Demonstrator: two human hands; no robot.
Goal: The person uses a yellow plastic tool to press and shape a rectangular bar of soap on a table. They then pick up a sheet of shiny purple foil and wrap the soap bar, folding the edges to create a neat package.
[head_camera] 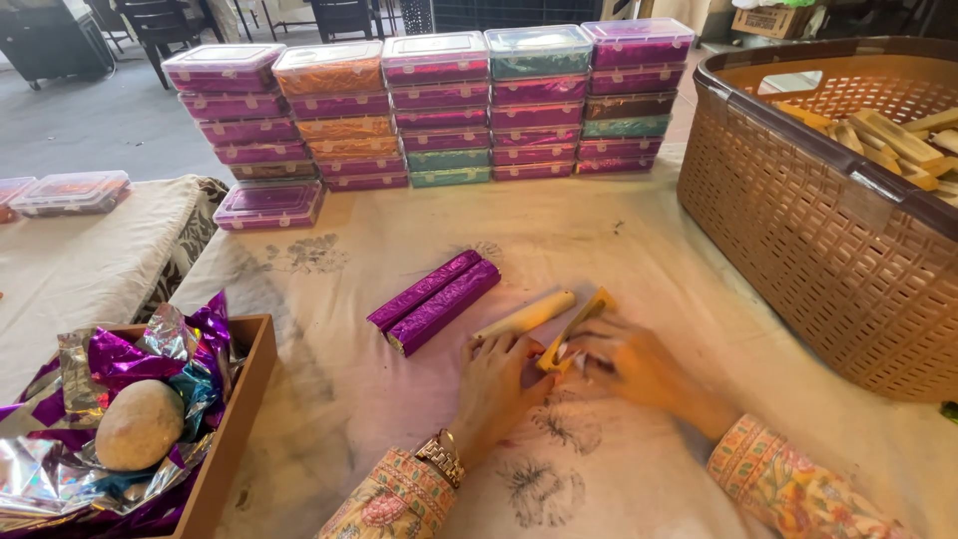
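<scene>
My left hand (496,384) rests on the cloth-covered table, fingers curled beside a cream-coloured bar (526,316) and touching a yellow bar (571,330). My right hand (629,364), blurred, grips the yellow bar from the right side. Two bars wrapped in purple foil (435,299) lie side by side just left of the cream bar. I cannot tell whether the left hand also holds the yellow bar.
Stacks of clear-lidded boxes (439,105) with purple, orange and green contents line the far edge. A brown woven basket (798,210) of yellow bars stands at right. A wooden tray (235,419) at left holds purple foil sheets and a round stone (140,424).
</scene>
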